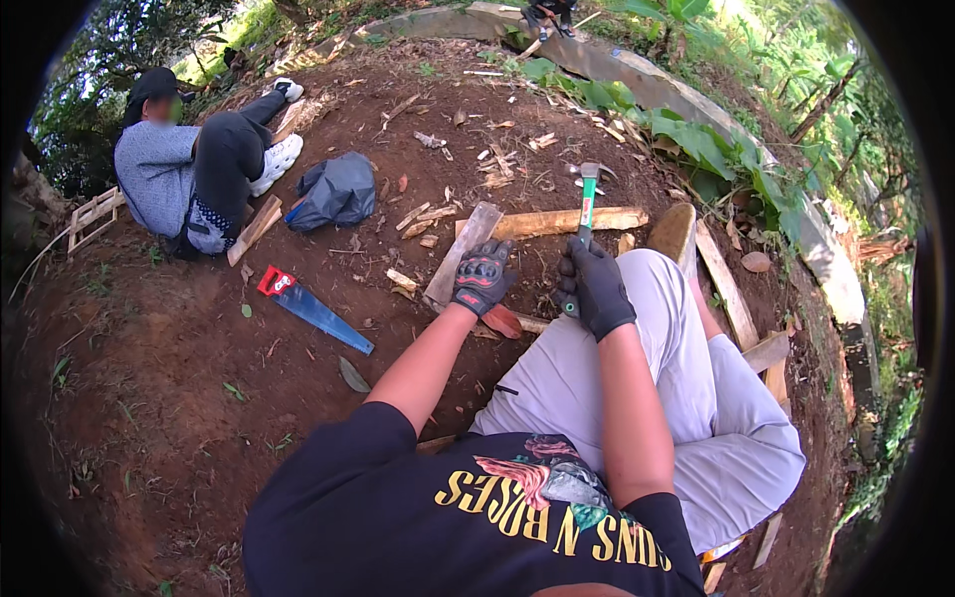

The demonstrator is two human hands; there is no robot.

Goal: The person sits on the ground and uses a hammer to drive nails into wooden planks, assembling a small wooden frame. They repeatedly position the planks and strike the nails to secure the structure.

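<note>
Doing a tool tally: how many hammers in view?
1: a green-handled hammer, gripped in the gloved right hand. Any inside or behind the dark bag would be hidden.

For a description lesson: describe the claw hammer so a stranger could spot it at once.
Find the seated wearer's grey trousers, right of centre. At their upper left, the gloved right hand grips the claw hammer. Its green handle and metal head set it apart from the bare wood strip behind it.
</note>
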